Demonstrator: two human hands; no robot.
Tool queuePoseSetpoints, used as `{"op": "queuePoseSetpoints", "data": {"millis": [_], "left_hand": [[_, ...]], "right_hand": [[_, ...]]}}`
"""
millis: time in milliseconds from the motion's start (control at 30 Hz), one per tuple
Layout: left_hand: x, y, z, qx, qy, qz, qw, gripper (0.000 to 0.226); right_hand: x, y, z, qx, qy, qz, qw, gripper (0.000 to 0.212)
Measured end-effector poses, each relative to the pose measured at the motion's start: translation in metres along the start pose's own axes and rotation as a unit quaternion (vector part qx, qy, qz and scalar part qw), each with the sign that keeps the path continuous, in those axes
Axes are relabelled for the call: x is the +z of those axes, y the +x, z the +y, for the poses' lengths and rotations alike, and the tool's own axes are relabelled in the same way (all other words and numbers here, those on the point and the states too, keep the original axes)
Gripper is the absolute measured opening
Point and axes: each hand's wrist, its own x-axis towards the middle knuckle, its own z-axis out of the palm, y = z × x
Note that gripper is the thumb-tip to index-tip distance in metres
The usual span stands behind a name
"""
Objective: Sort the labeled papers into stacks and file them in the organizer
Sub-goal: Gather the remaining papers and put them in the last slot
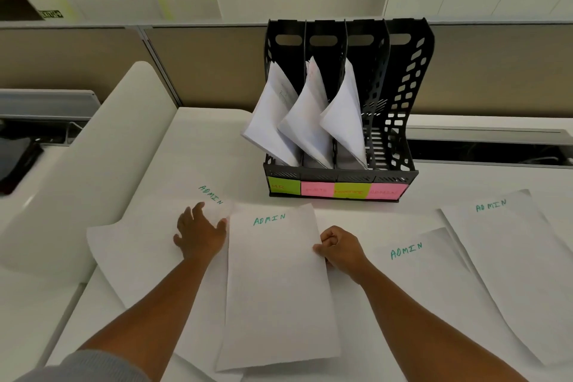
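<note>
While three slots of the organizer [341, 108] at upper centre already hold leaning papers and the rightmost, pink-tagged slot stands empty, four sheets marked ADMIN lie loose on the desk [201, 139] across the lower half of the frame. The centre sheet [279, 288] runs with its long axis from the bottom edge up toward the organizer, nearly straight, its heading at the far end. The right hand [341, 250] sits at that sheet's right edge, about a third of the way down, fingers curled and thumb closed against them; it appears to pinch the edge, though the contact itself is hard to make out. The left hand [200, 234] lies flat with fingers spread on the left sheet [139, 242], which is tilted with its heading toward upper right and tucks under the centre sheet's left edge; the thumb reaches just beside that edge.

Two more ADMIN sheets lie lower right: the near sheet [412, 273] and the far sheet [511, 257], both tilted, well apart from the left hand and nearest the right.

Likely step: gathering these into one stack. The deciding relation is that the left sheet lies directly under the left palm and slants toward the centre one, so sliding it right and turning it upright would align the two.
</note>
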Motion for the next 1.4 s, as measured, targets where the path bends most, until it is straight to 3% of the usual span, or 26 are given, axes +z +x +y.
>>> {"op": "queuePoseSetpoints", "data": {"millis": [100, 267, 333, 533, 633, 700, 800, 933, 1033, 1200, 1333, 1400], "left_hand": [[0.005, -0.003, -0.011, -0.028, 0.104, -0.075, 0.991, 0.079], [0.007, -0.017, -0.002, 0.002, 0.238, -0.113, 0.965, 0.080], [0.005, -0.024, 0.010, 0.008, 0.266, -0.129, 0.955, 0.079], [0.001, -0.039, 0.056, 0.032, 0.216, -0.208, 0.953, 0.082], [-0.001, -0.044, 0.075, 0.035, 0.174, -0.227, 0.957, 0.070], [0.000, -0.044, 0.077, 0.016, 0.097, -0.217, 0.971, 0.057], [-0.001, -0.043, 0.063, 0.017, 0.022, -0.134, 0.991, 0.050], [-0.004, -0.041, 0.025, 0.010, 0.031, -0.050, 0.998, 0.067], [-0.007, -0.036, -0.001, -0.008, 0.066, -0.050, 0.997, 0.079], [-0.010, -0.032, -0.024, -0.011, 0.076, -0.071, 0.994, 0.077], [-0.009, -0.033, -0.027, 0.027, 0.059, -0.046, 0.997, 0.065], [-0.007, -0.035, -0.023, 0.039, 0.001, -0.051, 0.998, 0.063]], "right_hand": [[-0.002, -0.001, 0.000, -0.008, 0.000, 0.016, 1.000, 0.016], [-0.006, -0.005, 0.000, -0.018, -0.018, 0.036, 0.999, 0.007], [-0.005, -0.009, -0.001, -0.019, -0.009, 0.046, 0.999, 0.016], [-0.014, -0.021, 0.002, -0.007, 0.043, 0.096, 0.994, 0.021], [-0.024, -0.028, 0.005, -0.005, 0.072, 0.123, 0.990, 0.021], [-0.029, -0.032, 0.007, 0.003, 0.086, 0.121, 0.989, 0.017], [-0.036, -0.036, 0.010, 0.003, 0.099, 0.129, 0.987, 0.019], [-0.042, -0.038, 0.009, 0.017, 0.134, 0.113, 0.984, 0.018], [-0.040, -0.039, 0.006, 0.068, 0.129, 0.029, 0.989, 0.002], [-0.028, -0.041, 0.005, 0.138, 0.087, -0.085, 0.983, 0.020], [-0.022, -0.041, -0.009, 0.154, 0.007, -0.103, 0.983, 0.023], [-0.021, -0.042, -0.019, 0.152, -0.077, -0.071, 0.983, 0.021]]}}
